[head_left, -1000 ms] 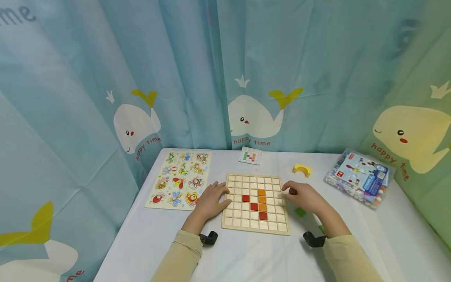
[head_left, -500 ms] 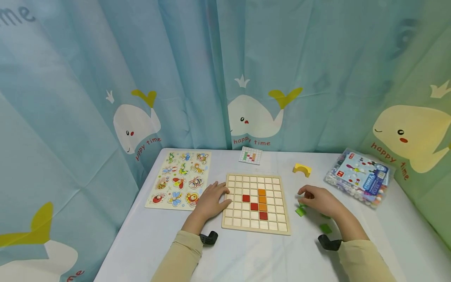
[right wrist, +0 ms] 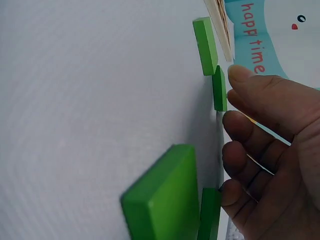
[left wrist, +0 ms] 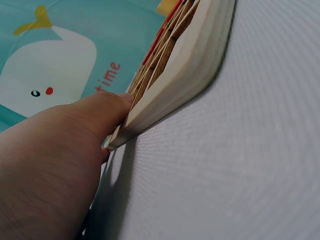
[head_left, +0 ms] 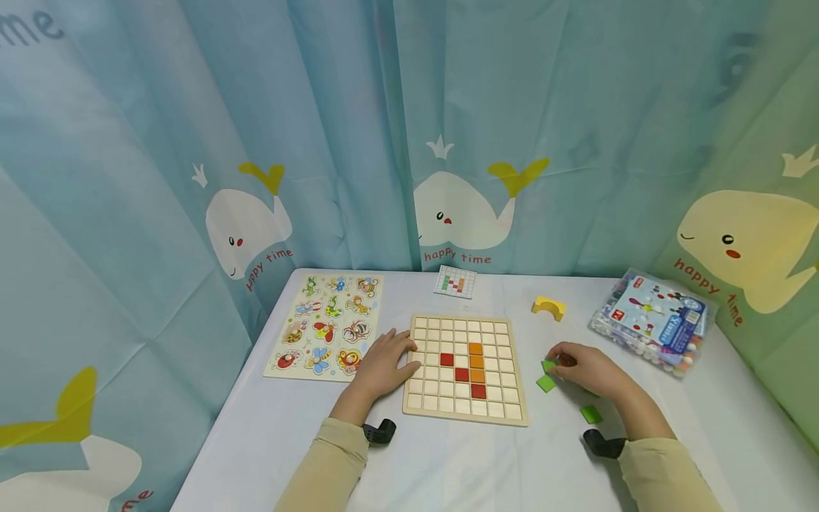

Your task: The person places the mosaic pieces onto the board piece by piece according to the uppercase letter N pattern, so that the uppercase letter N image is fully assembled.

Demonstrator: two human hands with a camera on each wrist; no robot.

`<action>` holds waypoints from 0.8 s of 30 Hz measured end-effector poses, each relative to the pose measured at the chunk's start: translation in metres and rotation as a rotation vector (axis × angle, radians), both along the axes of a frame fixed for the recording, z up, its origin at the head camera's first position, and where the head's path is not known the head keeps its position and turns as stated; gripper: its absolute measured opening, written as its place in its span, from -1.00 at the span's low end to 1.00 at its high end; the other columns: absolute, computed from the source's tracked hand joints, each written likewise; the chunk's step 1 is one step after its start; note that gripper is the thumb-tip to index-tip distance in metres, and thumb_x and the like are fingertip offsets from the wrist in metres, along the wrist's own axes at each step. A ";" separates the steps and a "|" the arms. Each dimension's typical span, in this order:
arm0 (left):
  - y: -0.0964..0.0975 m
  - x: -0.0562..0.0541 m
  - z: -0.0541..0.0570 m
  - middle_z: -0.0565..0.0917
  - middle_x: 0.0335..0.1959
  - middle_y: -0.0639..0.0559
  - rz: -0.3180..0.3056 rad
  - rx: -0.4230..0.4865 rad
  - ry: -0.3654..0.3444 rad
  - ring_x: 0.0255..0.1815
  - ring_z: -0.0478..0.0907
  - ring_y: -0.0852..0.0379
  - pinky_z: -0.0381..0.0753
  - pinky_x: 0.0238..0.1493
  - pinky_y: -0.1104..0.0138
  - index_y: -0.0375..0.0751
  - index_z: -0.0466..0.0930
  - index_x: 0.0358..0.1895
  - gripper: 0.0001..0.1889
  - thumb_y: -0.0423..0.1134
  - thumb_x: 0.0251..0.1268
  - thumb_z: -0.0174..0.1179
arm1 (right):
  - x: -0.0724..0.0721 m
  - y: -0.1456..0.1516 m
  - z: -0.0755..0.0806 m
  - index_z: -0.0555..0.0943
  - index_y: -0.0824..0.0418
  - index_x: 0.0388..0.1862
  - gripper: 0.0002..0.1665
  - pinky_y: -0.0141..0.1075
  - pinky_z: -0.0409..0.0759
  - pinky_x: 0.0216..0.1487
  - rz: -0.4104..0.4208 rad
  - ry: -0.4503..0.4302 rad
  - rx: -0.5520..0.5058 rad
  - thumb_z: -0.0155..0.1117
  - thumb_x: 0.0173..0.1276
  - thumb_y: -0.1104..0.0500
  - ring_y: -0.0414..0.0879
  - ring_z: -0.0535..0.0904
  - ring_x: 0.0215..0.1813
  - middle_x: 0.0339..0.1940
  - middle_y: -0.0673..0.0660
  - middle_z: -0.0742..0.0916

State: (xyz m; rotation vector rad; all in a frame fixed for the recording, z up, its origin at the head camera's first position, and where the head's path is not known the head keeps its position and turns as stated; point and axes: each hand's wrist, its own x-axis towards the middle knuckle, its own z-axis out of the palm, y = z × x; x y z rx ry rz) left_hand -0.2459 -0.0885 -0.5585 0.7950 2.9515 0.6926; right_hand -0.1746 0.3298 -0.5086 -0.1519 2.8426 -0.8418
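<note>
A wooden grid board [head_left: 463, 419] lies on the white table, with red tiles [head_left: 462, 375] and orange tiles [head_left: 476, 361] in some of its squares. My left hand [head_left: 382, 366] rests at the board's left edge, fingers relaxed; the left wrist view has the thumb [left wrist: 112, 107] against the rim. Right of the board, my right hand [head_left: 582, 366] is low over several green tiles, its fingers loosely bent. Its thumb and forefinger reach right beside one green tile [right wrist: 220, 89]; another green tile [right wrist: 204, 46] lies beyond, and a third [right wrist: 167, 200] is close to the camera.
An insect puzzle board [head_left: 307, 366] lies at the left. At the back are a small pattern card [head_left: 456, 283] and a yellow arch block [head_left: 549, 308]. A clear plastic box [head_left: 652, 321] of small coloured pieces stands at the right, before a whale-print curtain [head_left: 345, 142].
My right hand has moved from the board's right edge, rightward and down to the green tiles, uncovering some of them. The left hand stays at the board.
</note>
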 end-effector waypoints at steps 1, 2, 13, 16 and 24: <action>0.000 0.000 0.000 0.33 0.51 0.15 -0.001 0.001 0.000 0.61 0.09 -0.04 0.00 0.66 0.10 0.16 0.51 0.12 -0.63 0.20 0.39 0.10 | 0.000 0.000 0.000 0.61 0.10 -0.05 -0.72 -0.28 0.44 -0.25 0.002 -0.003 0.000 0.34 0.34 0.02 -0.10 0.43 -0.24 -0.29 0.03 0.60; 0.000 0.000 0.001 0.33 0.51 0.15 0.000 0.000 -0.002 0.61 0.09 -0.04 0.00 0.66 0.10 0.16 0.51 0.12 -0.63 0.20 0.39 0.10 | 0.000 0.000 0.000 0.61 0.10 -0.05 -0.72 -0.28 0.43 -0.25 0.005 -0.005 0.000 0.34 0.34 0.02 -0.10 0.42 -0.24 -0.29 0.03 0.60; 0.001 0.002 0.002 0.33 0.50 0.14 0.003 0.000 -0.002 0.60 0.09 -0.04 0.01 0.65 0.10 0.15 0.51 0.11 -0.64 0.20 0.39 0.10 | 0.001 -0.002 0.000 0.59 0.11 -0.02 -0.71 -0.28 0.40 -0.27 0.009 -0.028 0.008 0.34 0.33 0.08 -0.09 0.42 -0.25 -0.32 0.03 0.57; 0.000 0.002 0.003 0.33 0.51 0.14 0.004 -0.004 -0.002 0.60 0.09 -0.04 0.01 0.66 0.10 0.16 0.51 0.11 -0.64 0.20 0.39 0.10 | 0.000 -0.002 0.000 0.58 0.10 -0.01 -0.71 -0.28 0.41 -0.27 0.011 -0.035 0.015 0.34 0.33 0.08 -0.09 0.42 -0.26 -0.32 0.03 0.57; 0.001 0.001 0.002 0.32 0.51 0.14 0.005 -0.001 -0.004 0.61 0.08 -0.04 0.00 0.66 0.11 0.16 0.51 0.11 -0.64 0.20 0.39 0.10 | 0.000 -0.004 0.004 0.56 0.11 0.02 -0.68 -0.29 0.39 -0.29 0.019 -0.054 0.030 0.34 0.34 0.05 -0.10 0.42 -0.28 -0.31 0.04 0.57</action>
